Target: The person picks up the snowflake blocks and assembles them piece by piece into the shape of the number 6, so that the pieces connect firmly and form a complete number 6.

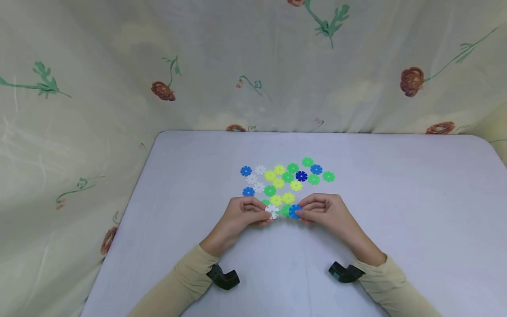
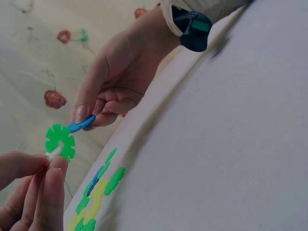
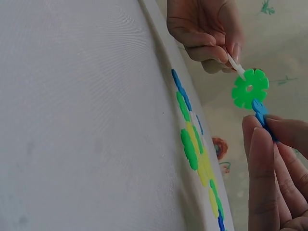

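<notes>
Just above the table, my left hand [image 1: 246,213] pinches a white snowflake disc [image 1: 272,211] between thumb and fingers. My right hand [image 1: 326,210] pinches a blue snowflake disc [image 1: 295,211] the same way. Between them is a green snowflake disc [image 3: 249,89], round with a notched rim and a small centre hole. The white disc meets one edge of the green one and the blue disc meets the opposite edge, both turned across its face. Whether the blue disc's slot is fully seated cannot be told. Fingertips hide parts of the white and blue discs.
Loose snowflake discs lie flat beyond the hands: several green, yellow [image 1: 278,182], white [image 1: 260,170] and blue ones [image 1: 246,171], plus a dark blue one [image 1: 301,176]. A white cloth covers the table [image 1: 396,185]. Flowered curtain [image 1: 206,66] hangs behind and at the left.
</notes>
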